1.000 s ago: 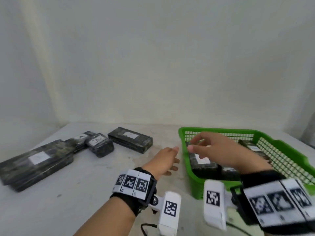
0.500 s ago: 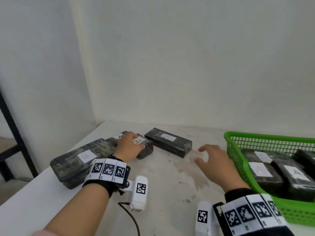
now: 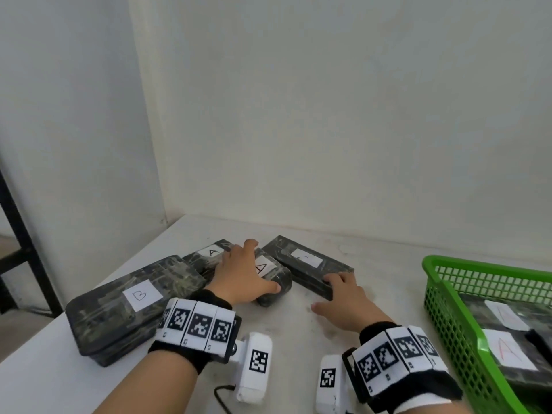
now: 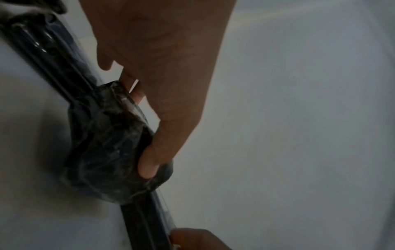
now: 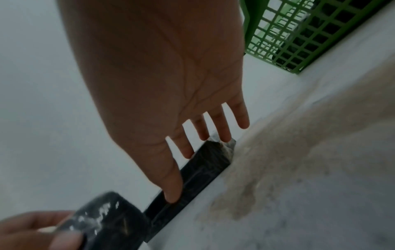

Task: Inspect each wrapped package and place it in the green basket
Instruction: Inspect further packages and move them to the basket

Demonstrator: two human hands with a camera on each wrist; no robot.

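My left hand grips a small dark wrapped package labelled A, thumb curled round its near end. My right hand lies with straight fingers on the near end of a long wrapped package labelled A, thumb spread aside. In the right wrist view the fingertips touch that long package; the small package is at lower left. The green basket stands at the right and holds several labelled packages.
A large package labelled B lies at the left near the table edge. Another A package sits behind my left hand. The wall corner runs close behind the packages. A stained bare patch of table lies between hands and basket.
My right hand has moved forward from the bare table onto the long package's near end. My left hand has stayed on the small package. The view has turned left.
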